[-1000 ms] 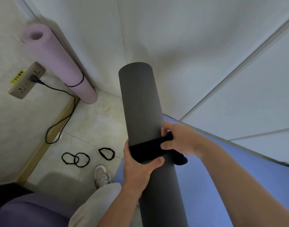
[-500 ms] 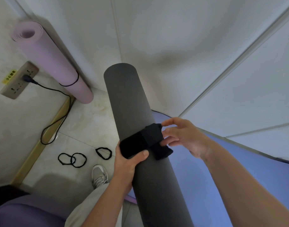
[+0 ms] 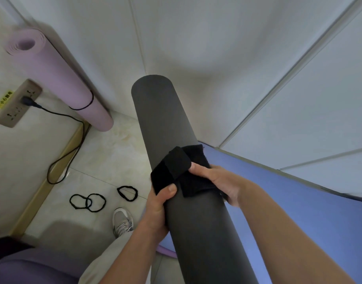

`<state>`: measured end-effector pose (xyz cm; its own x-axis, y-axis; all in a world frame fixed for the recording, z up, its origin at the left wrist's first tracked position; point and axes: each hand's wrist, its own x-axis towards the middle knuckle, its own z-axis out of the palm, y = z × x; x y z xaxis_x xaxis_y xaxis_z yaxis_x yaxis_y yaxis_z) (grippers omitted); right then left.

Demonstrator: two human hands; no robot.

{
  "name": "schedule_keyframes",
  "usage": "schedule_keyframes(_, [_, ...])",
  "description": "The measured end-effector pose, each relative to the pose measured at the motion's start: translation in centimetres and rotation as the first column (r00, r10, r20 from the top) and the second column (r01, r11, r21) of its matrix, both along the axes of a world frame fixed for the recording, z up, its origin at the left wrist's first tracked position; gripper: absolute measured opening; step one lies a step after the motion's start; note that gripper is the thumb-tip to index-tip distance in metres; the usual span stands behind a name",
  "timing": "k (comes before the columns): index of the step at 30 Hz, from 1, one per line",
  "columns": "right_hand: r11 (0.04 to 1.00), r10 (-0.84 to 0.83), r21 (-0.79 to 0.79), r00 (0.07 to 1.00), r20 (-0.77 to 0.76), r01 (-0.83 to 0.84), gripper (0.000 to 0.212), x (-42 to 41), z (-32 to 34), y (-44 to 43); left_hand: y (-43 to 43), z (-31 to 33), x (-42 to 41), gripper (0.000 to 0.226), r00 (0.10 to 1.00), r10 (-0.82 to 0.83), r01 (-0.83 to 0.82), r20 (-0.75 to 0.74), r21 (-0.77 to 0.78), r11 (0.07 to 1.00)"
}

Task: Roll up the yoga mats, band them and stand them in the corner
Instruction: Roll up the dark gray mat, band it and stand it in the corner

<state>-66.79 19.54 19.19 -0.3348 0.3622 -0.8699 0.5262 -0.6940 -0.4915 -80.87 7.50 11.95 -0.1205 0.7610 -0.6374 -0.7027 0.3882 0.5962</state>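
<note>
The largest thing in hand is the rolled grey mat (image 3: 176,144), held tilted up from the person's lap toward the wall, its far end free in the air and well short of the corner. Because it is long and supported only around its middle, it could swing or slip lengthwise if either hold loosens, and its coils could then spring open. Beyond it, the pink mat (image 3: 59,78) already stands banded against the corner; a careless swing of the grey roll could knock it over, or catch the black cable (image 3: 63,158) running down from the wall socket (image 3: 16,103). An unrolled blue mat (image 3: 299,201) lies flat under the person's right side and has yet to be rolled. Around the grey roll's middle sits a wide black strap (image 3: 171,171), its overlapping flap lying loose; it may not be fastened, and could peel back. The left hand (image 3: 157,208) is clamped round the roll with its thumb pinning the strap's lower edge, while the right hand (image 3: 217,181) curls against the strap's tail, fingers closed on roll and fabric together. Spare black loops (image 3: 87,202) lie on the floor tiles near the shoe (image 3: 122,221), a small trip risk.
</note>
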Motion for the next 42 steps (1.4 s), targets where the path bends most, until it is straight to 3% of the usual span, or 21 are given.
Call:
schedule_keyframes(2, [0.999,-0.05,0.007,0.993,-0.102,0.051,0.079,0.3,-0.3,-0.2,0.5,0.2,0.1,0.11,1.0,-0.022,0.022,-0.022,0.02,1.0])
schedule_keyframes(4, [0.996,-0.08,0.035,0.984,-0.156,0.087,0.07,0.7,-0.5,-0.3,1.0,0.5,0.2,0.099,0.994,-0.006,0.011,-0.113,0.046,0.999])
schedule_keyframes(6, [0.991,-0.114,0.047,0.973,-0.2,0.126,0.061,1.1,-0.5,-0.1,1.7,1.0,0.4,0.081,0.95,0.058,-0.045,-0.307,0.047,0.998])
schedule_keyframes(7, [0.989,-0.124,0.055,0.969,-0.215,0.138,0.055,1.2,-0.5,0.0,2.1,1.4,0.6,0.072,0.882,0.096,-0.08,-0.462,0.054,0.995])
schedule_keyframes(9, [0.982,-0.144,0.09,0.966,-0.215,0.166,0.045,1.2,-0.5,0.1,3.0,2.0,0.9,0.054,0.647,0.158,-0.128,-0.746,0.097,0.987])
schedule_keyframes(12, [0.968,-0.197,0.119,0.961,-0.192,0.222,0.046,0.8,-0.4,0.0,3.5,2.3,0.7,0.039,0.325,0.165,-0.1,-0.931,0.139,0.985])
schedule_keyframes(14, [0.952,-0.242,0.157,0.959,-0.15,0.264,0.046,0.4,-0.6,-0.2,3.1,2.7,0.5,0.036,0.255,0.166,-0.093,-0.953,0.146,0.985])
schedule_keyframes(18, [0.921,-0.263,0.323,0.959,0.107,0.216,0.079,-0.5,-1.8,-0.3,2.1,3.9,0.5,0.03,0.092,0.223,0.022,-0.971,0.226,0.974])
schedule_keyframes(20, [0.91,-0.181,0.411,0.945,0.273,0.056,0.088,-1.1,-2.1,-0.6,2.4,4.2,1.1,0.026,0.066,0.171,0.021,-0.983,0.173,0.985])
schedule_keyframes(22, [0.873,-0.097,0.472,0.908,0.407,-0.118,0.088,-1.8,-2.0,-1.3,2.7,4.2,1.4,0.027,0.099,0.079,0.006,-0.992,0.08,0.997])
schedule_keyframes(25, [0.787,-0.045,0.546,0.857,0.513,-0.286,0.096,-1.8,-1.6,-1.8,2.4,3.9,1.5,0.032,0.088,0.028,0.142,-0.996,0.04,0.989])
schedule_keyframes(29, [0.739,0.007,0.567,0.846,0.533,-0.363,0.101,-1.5,-1.3,-1.8,3.0,4.3,1.1,0.04,0.039,0.039,0.215,-0.998,0.046,0.976])
schedule_keyframes(33, [0.698,0.048,0.574,0.828,0.559,-0.428,0.077,-1.9,-1.2,-1.7,3.0,4.3,1.9,0.032,-0.104,0.182,0.409,-0.978,0.125,0.904])
schedule_keyframes(36, [0.627,0.085,0.613,0.824,0.56,-0.481,0.056,-2.0,-1.2,-1.8,4.4,4.4,2.4,0.035,-0.121,0.23,0.448,-0.966,0.154,0.881])
schedule_keyframes(42, [0.561,0.181,0.62,0.812,0.555,-0.548,0.061,-1.5,-1.4,-1.7,6.0,5.1,2.2,0.046,-0.047,0.051,0.467,-0.998,0.023,0.884])
